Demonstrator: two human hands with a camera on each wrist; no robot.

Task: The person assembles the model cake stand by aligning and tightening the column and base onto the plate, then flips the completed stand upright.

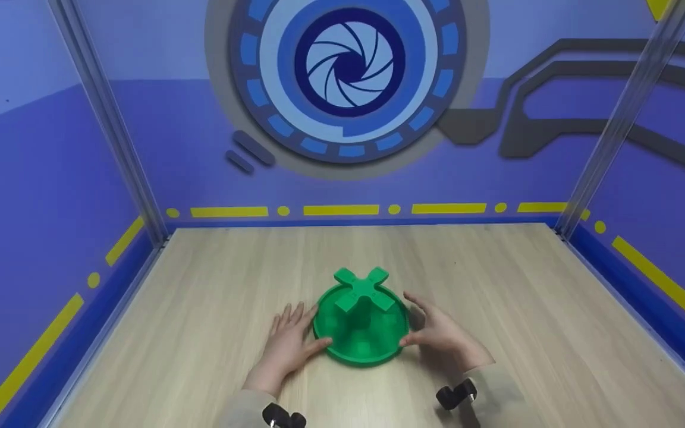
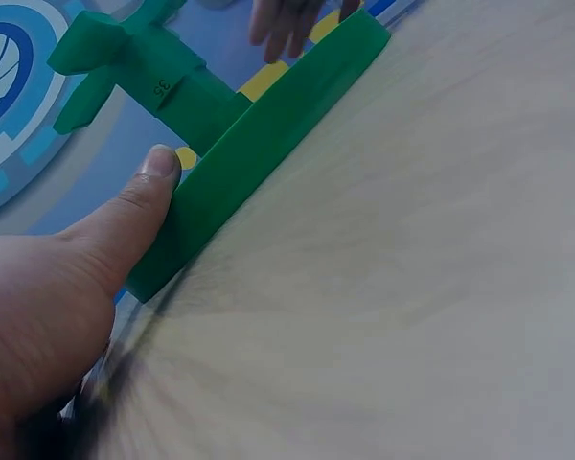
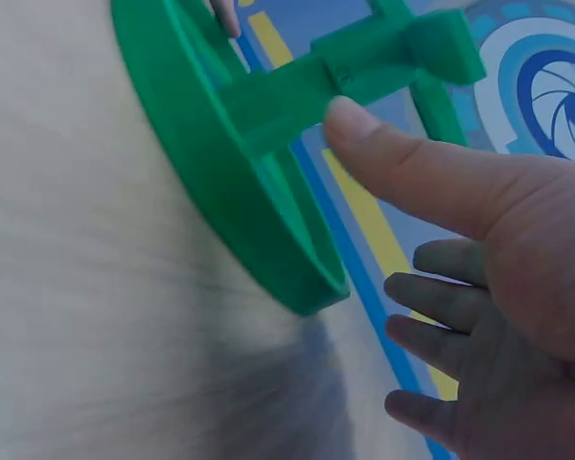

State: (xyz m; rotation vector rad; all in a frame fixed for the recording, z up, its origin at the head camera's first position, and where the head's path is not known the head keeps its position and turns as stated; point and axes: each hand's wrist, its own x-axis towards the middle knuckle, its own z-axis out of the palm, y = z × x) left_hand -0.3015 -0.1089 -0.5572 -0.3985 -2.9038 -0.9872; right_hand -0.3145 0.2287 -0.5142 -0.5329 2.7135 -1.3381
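A green plastic stand (image 1: 361, 351) sits upright on the wooden table. It has a round, rimmed base, and a post (image 2: 187, 105) bearing a dark "35" rises to an X-shaped top (image 1: 364, 289). On its left side is my left hand (image 1: 287, 348), fingers spread and fairly straight, the thumb (image 2: 146, 187) against the rim. Most of that hand's fingers are hidden in the left wrist view. My right hand (image 1: 440, 336) is at the other side of the base, thumb and fingers extended. In the right wrist view its thumb (image 3: 402, 158) appears apart from the base.
The wooden tabletop (image 1: 229, 267) spreads around the stand. Blue printed panels (image 1: 176, 137) wall in the back and both sides, with metal posts (image 1: 110, 119) at the rear corners. Each wrist wears a black strap device (image 1: 456, 394) over a light sleeve.
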